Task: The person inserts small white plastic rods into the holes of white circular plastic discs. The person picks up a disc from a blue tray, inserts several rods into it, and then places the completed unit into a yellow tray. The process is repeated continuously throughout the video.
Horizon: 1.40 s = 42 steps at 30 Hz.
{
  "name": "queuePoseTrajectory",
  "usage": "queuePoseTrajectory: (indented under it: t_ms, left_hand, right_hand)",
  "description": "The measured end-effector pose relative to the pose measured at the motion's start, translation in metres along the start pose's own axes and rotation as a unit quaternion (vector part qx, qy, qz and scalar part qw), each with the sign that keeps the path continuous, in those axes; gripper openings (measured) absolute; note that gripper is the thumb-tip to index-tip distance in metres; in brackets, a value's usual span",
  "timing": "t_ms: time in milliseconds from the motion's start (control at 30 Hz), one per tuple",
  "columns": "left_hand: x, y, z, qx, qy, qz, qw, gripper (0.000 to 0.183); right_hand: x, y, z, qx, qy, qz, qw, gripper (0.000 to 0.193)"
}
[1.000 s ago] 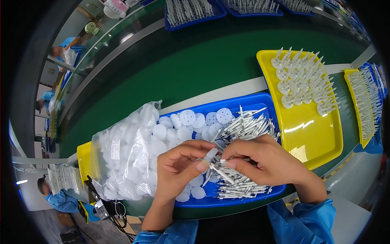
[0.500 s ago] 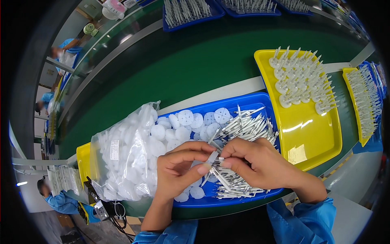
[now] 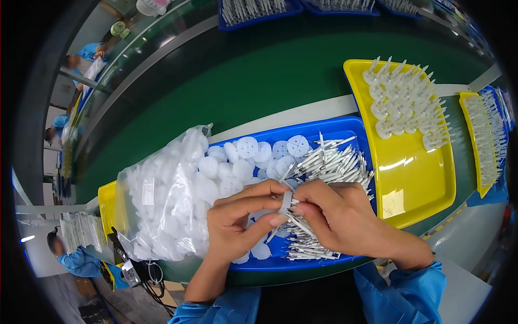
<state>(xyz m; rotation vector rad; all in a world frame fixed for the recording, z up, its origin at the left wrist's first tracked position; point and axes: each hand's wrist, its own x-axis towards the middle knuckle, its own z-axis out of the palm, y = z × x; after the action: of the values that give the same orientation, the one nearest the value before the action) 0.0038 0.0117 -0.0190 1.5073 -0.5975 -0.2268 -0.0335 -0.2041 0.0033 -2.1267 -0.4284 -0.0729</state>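
Left hand [image 3: 240, 224]: gripped a translucent white disc [image 3: 286, 203] between thumb and fingertips, the disc turned nearly edge-on to the view.
Right hand [image 3: 340, 218]: was closed in a pinch, thumb against forefinger, on a slim white piece [image 3: 294, 202]; the fingers hid most of it, so its full shape could not be told.
Held disc's place: above the middle of the blue tray [image 3: 324, 125], between the two hands, with the slim piece's visible end right next to it.
Sticks: a dense heap of slim white sticks [image 3: 345, 166] with grey parts filled the right part of the blue tray, beneath and beyond the right hand.
Loose discs: round white discs [image 3: 247, 147], some showing small holes, lay overlapping in the tray's left part.
Bag: a clear plastic bag [image 3: 178, 216] full of similar discs lay at the tray's left end, with a white label [image 3: 148, 191] on it.
Right-hand tray: a yellow tray [image 3: 418, 186] stood against the blue tray; grouped in its far part were discs bearing upright sticks [image 3: 402, 102].
Far edge: blue trays [image 3: 264, 22] packed with upright sticks lined the other side of the green tabletop [image 3: 259, 75].
Sleeves: both forearms came out of blue sleeves [image 3: 404, 297].
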Motion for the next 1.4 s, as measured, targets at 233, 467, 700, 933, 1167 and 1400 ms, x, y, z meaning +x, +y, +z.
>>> queuePoseTrajectory:
  t_ms: [233,467,700,933,1167,1400]
  left_hand:
    - [0.006,0.013,0.008,0.118,0.049,0.114,0.985,0.039]
    - [0.001,0.008,0.003,0.209,0.023,0.194,0.958,0.032]
    - [0.000,0.009,0.008,0.272,0.033,0.208,0.939,0.037]
    - [-0.003,0.015,0.013,-0.120,0.063,-0.028,0.990,0.031]
    - [-0.005,0.014,0.006,0.042,0.029,-0.052,0.997,0.029]
    - [0.002,0.028,-0.006,0.606,0.029,-0.022,0.794,0.040]
  right_hand:
    - [0.006,0.008,-0.004,0.065,0.056,-0.084,0.993,0.015]
    - [0.002,0.003,0.002,0.114,0.060,-0.043,0.991,0.017]
    - [0.002,0.006,0.001,0.104,0.064,-0.077,0.990,0.018]
    - [-0.003,0.003,-0.010,0.154,0.037,-0.091,0.983,0.029]
    - [-0.036,0.014,-0.025,-0.022,0.186,-0.053,0.981,0.018]
    - [-0.085,0.113,-0.109,-0.216,0.340,0.308,0.862,0.012]
